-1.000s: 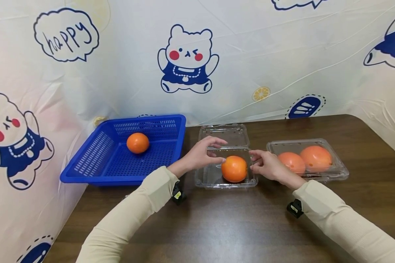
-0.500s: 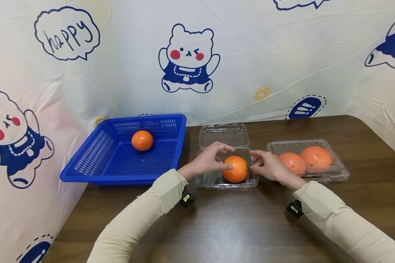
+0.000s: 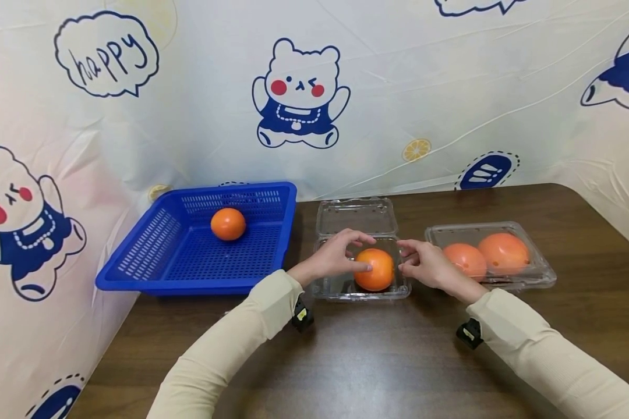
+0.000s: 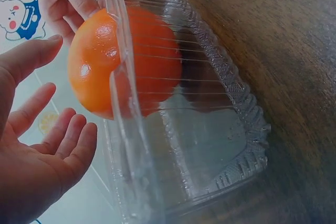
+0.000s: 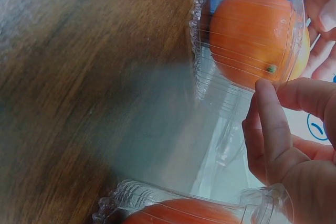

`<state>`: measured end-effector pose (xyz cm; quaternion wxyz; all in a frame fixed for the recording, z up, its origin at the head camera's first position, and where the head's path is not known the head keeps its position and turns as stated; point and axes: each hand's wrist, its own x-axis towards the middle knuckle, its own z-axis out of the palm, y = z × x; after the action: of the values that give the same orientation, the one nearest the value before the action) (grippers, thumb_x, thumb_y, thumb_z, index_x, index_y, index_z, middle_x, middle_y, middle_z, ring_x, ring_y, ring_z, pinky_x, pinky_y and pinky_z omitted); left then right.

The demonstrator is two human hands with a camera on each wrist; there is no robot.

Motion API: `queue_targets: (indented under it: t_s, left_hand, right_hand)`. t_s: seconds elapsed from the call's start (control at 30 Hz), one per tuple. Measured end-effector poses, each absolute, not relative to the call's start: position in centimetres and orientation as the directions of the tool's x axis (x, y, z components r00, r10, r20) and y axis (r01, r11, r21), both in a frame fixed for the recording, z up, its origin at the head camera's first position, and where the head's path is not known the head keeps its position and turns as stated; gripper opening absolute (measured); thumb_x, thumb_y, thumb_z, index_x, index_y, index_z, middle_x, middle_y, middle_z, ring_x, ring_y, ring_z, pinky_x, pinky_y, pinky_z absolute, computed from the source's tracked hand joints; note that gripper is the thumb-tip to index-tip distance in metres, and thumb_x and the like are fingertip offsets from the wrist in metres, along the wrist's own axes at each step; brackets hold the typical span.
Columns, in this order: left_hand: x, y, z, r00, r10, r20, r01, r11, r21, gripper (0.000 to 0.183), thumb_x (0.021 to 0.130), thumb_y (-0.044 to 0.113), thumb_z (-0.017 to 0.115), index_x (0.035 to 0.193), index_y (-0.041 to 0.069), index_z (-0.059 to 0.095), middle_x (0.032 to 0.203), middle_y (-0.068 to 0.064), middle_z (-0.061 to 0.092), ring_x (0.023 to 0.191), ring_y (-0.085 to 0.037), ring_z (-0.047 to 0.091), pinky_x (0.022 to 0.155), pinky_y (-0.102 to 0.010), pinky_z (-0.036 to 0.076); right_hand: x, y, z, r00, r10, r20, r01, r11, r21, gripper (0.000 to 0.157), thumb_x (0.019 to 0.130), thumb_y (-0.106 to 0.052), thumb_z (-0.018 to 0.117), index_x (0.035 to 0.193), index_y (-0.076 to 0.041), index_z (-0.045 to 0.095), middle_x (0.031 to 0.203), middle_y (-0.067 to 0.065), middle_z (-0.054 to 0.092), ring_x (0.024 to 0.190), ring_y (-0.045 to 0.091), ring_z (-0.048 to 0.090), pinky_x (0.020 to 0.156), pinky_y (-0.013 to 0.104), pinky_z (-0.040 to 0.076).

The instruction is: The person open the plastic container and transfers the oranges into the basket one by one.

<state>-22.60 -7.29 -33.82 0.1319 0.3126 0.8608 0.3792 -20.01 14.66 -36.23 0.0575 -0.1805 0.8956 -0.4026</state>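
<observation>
An orange (image 3: 374, 270) sits in the right half of a clear plastic clamshell box (image 3: 329, 285), whose lid (image 3: 355, 218) is folded back toward the wall. My left hand (image 3: 338, 254) hovers over the box with thumb and fingers spread; in the left wrist view its relaxed fingers (image 4: 79, 145) are beside the orange and hold nothing. On the box's right side my right hand (image 3: 424, 263) pinches the rim between thumb and fingers, as the right wrist view shows. The orange's small green stem end (image 5: 271, 68) faces that hand.
At the left stands a blue perforated basket (image 3: 188, 286) with one orange (image 3: 228, 224) in it. Right of my right hand is another clear box (image 3: 542, 273) holding two oranges (image 3: 503, 253). A printed cloth (image 3: 199, 116) hangs behind the brown wooden table (image 3: 398, 361).
My left hand has moved right, away from the basket and over the box. The orange in the basket has rolled a little right and back. My right hand stays at the rim.
</observation>
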Motion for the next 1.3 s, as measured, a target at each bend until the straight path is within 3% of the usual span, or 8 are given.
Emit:
queue_targets:
  t_s: [0.17,0.7,0.97,1.3]
  left_hand:
    - [-22.9,-7.1,-34.2,-0.769,0.639,-0.008,0.427,0.522,0.738,0.046,0.076,0.015,0.070,0.117,0.005,0.054,0.118,-0.009,0.048,0.109,-0.025,0.047,0.085,-0.037,0.044]
    - [-23.7,-6.8,-35.3,-0.750,0.662,-0.012,0.424,0.495,0.758,0.047,0.075,0.015,0.071,0.117,0.002,0.054,0.114,-0.009,0.053,0.104,-0.022,0.048,0.082,-0.026,0.045]
    - [-23.6,-6.6,-35.5,-0.737,0.675,-0.031,0.429,0.503,0.750,0.050,0.074,0.017,0.071,0.118,0.003,0.053,0.113,-0.007,0.054,0.102,-0.020,0.049,0.087,-0.030,0.041]
    - [-23.7,-6.6,-35.7,-0.726,0.685,-0.059,0.428,0.518,0.741,0.051,0.074,0.020,0.072,0.118,0.005,0.052,0.111,-0.005,0.056,0.099,-0.017,0.050,0.086,-0.026,0.040]
  right_hand:
    - [-20.1,14.7,-36.3,-0.926,-0.375,0.045,-0.285,0.615,-0.736,0.049,0.078,0.002,0.060,0.122,0.014,0.042,0.104,0.026,0.055,0.084,0.028,0.060,0.068,0.036,0.051]
    - [-20.0,14.6,-36.2,-0.927,-0.373,0.031,-0.272,0.616,-0.740,0.050,0.078,0.000,0.061,0.122,0.013,0.042,0.106,0.026,0.055,0.085,0.029,0.060,0.069,0.037,0.051]
    - [-20.1,14.6,-36.3,-0.927,-0.373,0.037,-0.275,0.608,-0.745,0.050,0.077,0.002,0.060,0.122,0.014,0.041,0.106,0.027,0.055,0.085,0.028,0.060,0.067,0.035,0.051]
    - [-20.1,14.6,-36.2,-0.926,-0.375,0.040,-0.279,0.610,-0.742,0.050,0.077,0.001,0.060,0.122,0.015,0.041,0.106,0.027,0.055,0.085,0.028,0.060,0.068,0.036,0.051]
